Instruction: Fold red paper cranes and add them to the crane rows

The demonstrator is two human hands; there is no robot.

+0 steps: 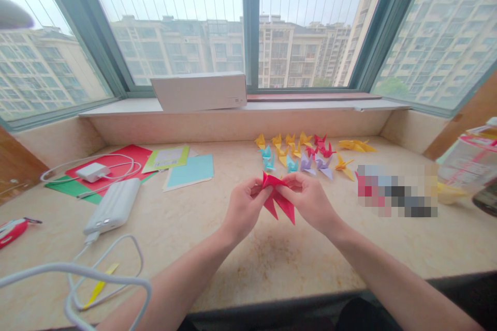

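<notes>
A folded red paper point(284, 206) is held in the air over the stone sill, pinched from both sides. Its two pointed flaps hang downward, and a small peak sticks up at the upper left. My left hand point(246, 207) grips its left side between thumb and fingers. On the opposite side my right hand point(310, 201) pinches it the same way, thumb in front. Just beyond my hands stand rows of small folded paper cranes in yellow, red, blue and purple, among them a purple crane point(323, 165) and a yellow crane point(344, 164).
Coloured paper sheets point(198, 169) lie at the left, near a white charger point(93, 171) and a power bank point(114, 206). A white cable point(108, 276) loops at the front left. A white box point(200, 93) stands by the window. A plastic bottle point(471, 158) is at the right.
</notes>
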